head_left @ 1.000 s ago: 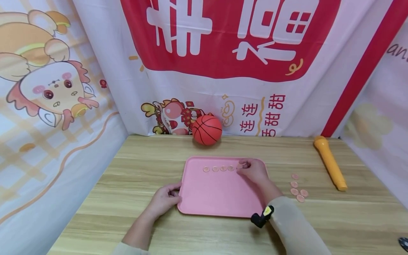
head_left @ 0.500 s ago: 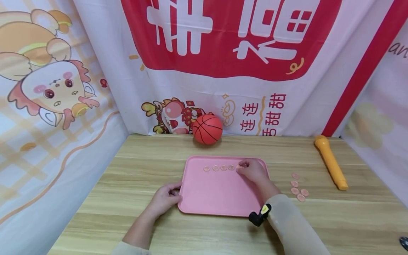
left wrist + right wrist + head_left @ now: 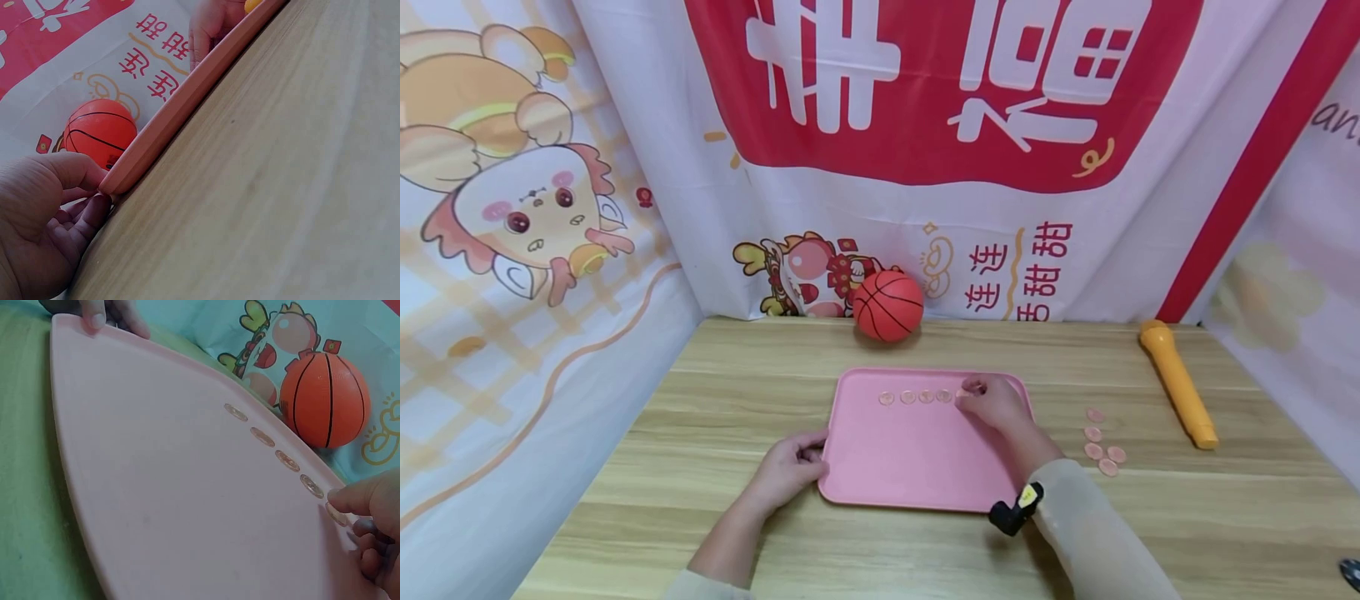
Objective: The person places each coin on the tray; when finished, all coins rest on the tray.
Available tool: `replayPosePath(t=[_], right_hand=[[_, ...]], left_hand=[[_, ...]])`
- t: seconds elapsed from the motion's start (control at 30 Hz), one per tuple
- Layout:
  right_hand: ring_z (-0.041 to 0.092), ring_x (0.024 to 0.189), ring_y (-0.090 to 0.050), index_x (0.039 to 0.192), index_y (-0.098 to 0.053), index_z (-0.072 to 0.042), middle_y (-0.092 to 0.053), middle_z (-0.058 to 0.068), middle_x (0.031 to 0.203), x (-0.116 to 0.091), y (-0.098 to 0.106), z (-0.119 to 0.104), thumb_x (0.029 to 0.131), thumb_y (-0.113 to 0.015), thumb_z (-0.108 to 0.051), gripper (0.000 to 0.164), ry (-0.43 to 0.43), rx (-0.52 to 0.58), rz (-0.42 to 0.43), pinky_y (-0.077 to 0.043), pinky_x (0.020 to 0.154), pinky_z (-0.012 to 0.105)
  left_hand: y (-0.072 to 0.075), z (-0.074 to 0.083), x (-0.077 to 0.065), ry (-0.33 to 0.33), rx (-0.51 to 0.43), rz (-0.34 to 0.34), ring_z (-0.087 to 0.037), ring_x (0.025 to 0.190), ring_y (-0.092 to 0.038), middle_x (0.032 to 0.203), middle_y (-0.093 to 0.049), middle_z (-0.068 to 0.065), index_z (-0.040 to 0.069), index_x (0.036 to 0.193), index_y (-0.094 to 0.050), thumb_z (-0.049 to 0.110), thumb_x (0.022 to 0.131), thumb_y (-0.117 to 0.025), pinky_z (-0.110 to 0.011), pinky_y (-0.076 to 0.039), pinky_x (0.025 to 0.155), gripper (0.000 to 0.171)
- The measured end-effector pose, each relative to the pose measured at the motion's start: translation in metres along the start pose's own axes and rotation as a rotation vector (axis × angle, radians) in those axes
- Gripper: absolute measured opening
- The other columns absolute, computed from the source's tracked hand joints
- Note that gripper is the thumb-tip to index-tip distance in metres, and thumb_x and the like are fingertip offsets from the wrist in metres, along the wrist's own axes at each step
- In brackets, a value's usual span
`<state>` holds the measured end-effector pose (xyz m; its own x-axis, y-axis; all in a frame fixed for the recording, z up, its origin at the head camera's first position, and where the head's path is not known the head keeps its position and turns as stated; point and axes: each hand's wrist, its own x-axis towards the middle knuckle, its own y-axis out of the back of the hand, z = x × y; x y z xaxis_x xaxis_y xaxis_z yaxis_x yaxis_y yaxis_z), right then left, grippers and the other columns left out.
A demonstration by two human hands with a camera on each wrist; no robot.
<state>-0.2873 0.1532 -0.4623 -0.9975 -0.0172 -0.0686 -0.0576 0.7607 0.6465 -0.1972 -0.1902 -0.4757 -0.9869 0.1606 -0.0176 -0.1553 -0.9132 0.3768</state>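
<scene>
Head view, and we're watching the right hand (image 3: pixel 996 402) low over the far right part of the pink tray (image 3: pixel 910 458), barely shifted from a second ago. The coin at its fingertips seems to lie flatter now, though it's too small here to be sure. Over to the right wrist view: there's that fifth copper-coloured coin (image 3: pixel 336 514), on the tray at the row's end, digits close about it; whether they pinch it or have let go, we can't tell. So the row, we'd judge, stands at five, the last being settled into line. The four coins (image 3: pixel 926 397) beside it haven't budged. Nor has the left hand (image 3: pixel 786 473), gripping the tray's left edge between thumb and fingers, steadying it, we'd say. Out on the wooden table (image 3: pixel 625 500), five loose coins (image 3: pixel 1093 451) lie right of the tray, with a yellow toy microphone (image 3: pixel 1180 387) beyond and an orange-red basketball (image 3: pixel 887 306) behind the tray.
</scene>
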Motion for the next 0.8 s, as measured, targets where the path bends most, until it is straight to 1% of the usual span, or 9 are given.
replayPosePath(t=[0.1,0.23,0.3,0.4,0.47,0.53,0.63,0.73,0.8], right_hand=[[0.026,0.096,-0.063,0.122,-0.065,-0.003,-0.067,0.016,0.111,-0.005,0.004,-0.001,0.086,-0.072,-0.023,0.042,0.007,0.028,0.007,-0.054,0.085,0.039],[0.023,0.087,-0.060,0.124,-0.065,-0.002,-0.065,0.015,0.103,-0.014,0.013,0.000,0.086,-0.072,-0.020,0.042,0.049,0.044,0.030,-0.051,0.071,0.029],[0.023,0.091,-0.058,0.125,-0.063,-0.002,-0.063,0.016,0.104,-0.020,0.020,0.002,0.088,-0.070,-0.019,0.042,0.058,0.038,0.026,-0.049,0.070,0.027],[0.023,0.094,-0.056,0.128,-0.060,-0.005,-0.061,0.015,0.111,-0.030,0.031,0.006,0.090,-0.067,-0.023,0.043,0.030,0.032,0.016,-0.049,0.069,0.027],[0.024,0.092,-0.056,0.130,-0.059,-0.005,-0.060,0.017,0.113,-0.037,0.040,0.011,0.091,-0.067,-0.023,0.043,0.022,0.055,0.016,-0.050,0.067,0.028],[0.023,0.090,-0.057,0.130,-0.059,-0.005,-0.060,0.017,0.114,-0.042,0.047,0.017,0.091,-0.067,-0.023,0.044,0.028,0.064,0.031,-0.051,0.066,0.028],[0.022,0.089,-0.058,0.132,-0.058,-0.004,-0.060,0.018,0.115,-0.050,0.060,0.028,0.092,-0.066,-0.024,0.045,0.047,0.046,0.045,-0.050,0.066,0.027],[0.020,0.092,-0.057,0.131,-0.059,-0.003,-0.062,0.018,0.114,-0.058,0.071,0.041,0.092,-0.065,-0.025,0.044,0.068,0.004,0.076,-0.048,0.069,0.025],[0.019,0.092,-0.057,0.131,-0.059,-0.002,-0.061,0.019,0.115,-0.064,0.080,0.048,0.093,-0.065,-0.025,0.045,0.065,0.009,0.088,-0.048,0.069,0.026]], left_hand=[[0.000,0.001,-0.001,0.001,0.003,-0.002,-0.008,0.076,-0.057,0.089,-0.065,-0.013,-0.013,0.131,-0.054,-0.002,0.075,-0.068,-0.017,-0.050,0.066,0.059],[0.000,0.001,0.000,0.001,0.001,-0.003,-0.009,0.077,-0.057,0.091,-0.065,-0.014,-0.013,0.131,-0.054,-0.002,0.074,-0.068,-0.017,-0.049,0.066,0.059],[0.000,0.001,0.000,0.004,0.000,-0.004,-0.009,0.076,-0.057,0.091,-0.065,-0.014,-0.013,0.131,-0.054,-0.002,0.074,-0.068,-0.017,-0.049,0.065,0.059],[0.000,0.002,-0.001,0.006,-0.005,-0.003,-0.009,0.076,-0.057,0.090,-0.065,-0.013,-0.013,0.131,-0.054,-0.002,0.074,-0.068,-0.018,-0.049,0.065,0.059],[0.000,0.002,-0.001,0.007,-0.005,-0.003,-0.009,0.075,-0.056,0.090,-0.065,-0.013,-0.013,0.131,-0.054,-0.002,0.074,-0.068,-0.017,-0.049,0.064,0.059],[0.000,0.002,-0.001,0.006,-0.006,-0.003,-0.009,0.075,-0.056,0.090,-0.065,-0.013,-0.013,0.131,-0.054,-0.002,0.075,-0.068,-0.017,-0.049,0.064,0.059],[0.001,0.002,-0.001,0.005,-0.004,-0.003,-0.009,0.075,-0.056,0.091,-0.065,-0.014,-0.013,0.131,-0.054,-0.002,0.075,-0.068,-0.017,-0.048,0.064,0.059],[0.001,0.003,-0.001,0.007,-0.002,-0.004,-0.009,0.076,-0.057,0.092,-0.066,-0.015,-0.013,0.131,-0.054,-0.002,0.075,-0.068,-0.017,-0.049,0.064,0.059],[0.000,0.003,-0.001,0.011,-0.003,-0.002,-0.009,0.076,-0.057,0.092,-0.066,-0.015,-0.012,0.131,-0.054,-0.002,0.075,-0.068,-0.017,-0.049,0.064,0.059]])
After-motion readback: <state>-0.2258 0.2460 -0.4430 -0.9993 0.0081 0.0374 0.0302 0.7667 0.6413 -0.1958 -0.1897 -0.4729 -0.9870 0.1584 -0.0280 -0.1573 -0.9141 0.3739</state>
